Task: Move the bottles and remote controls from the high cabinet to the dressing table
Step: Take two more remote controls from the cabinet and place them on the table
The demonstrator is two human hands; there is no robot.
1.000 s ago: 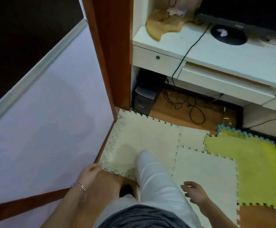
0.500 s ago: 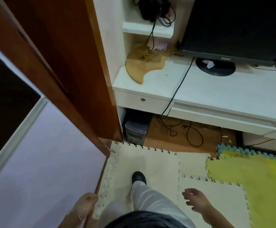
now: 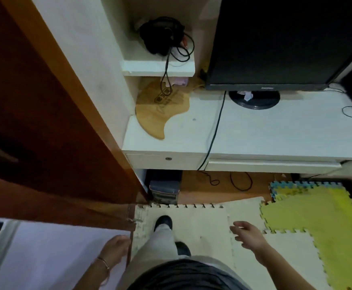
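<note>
The left hand (image 3: 116, 246) lies against a wooden edge (image 3: 129, 250), its grip unclear. The right hand (image 3: 248, 235) hangs loose-fingered and empty. A shelf (image 3: 158, 70) holds black headphones (image 3: 160, 36). The monitor (image 3: 275, 38) logo is unreadable. I cannot tell where the bottles and remotes are.

Glossy reddish-brown wooden door (image 3: 51, 130); matt white painted desk top (image 3: 275, 135); smooth tan wooden board (image 3: 160, 109); cream and yellow foam puzzle mats (image 3: 196, 225), matt.

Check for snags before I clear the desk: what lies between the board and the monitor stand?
A black cable, running down the desk between board and monitor stand and over its front edge; head view.
</note>
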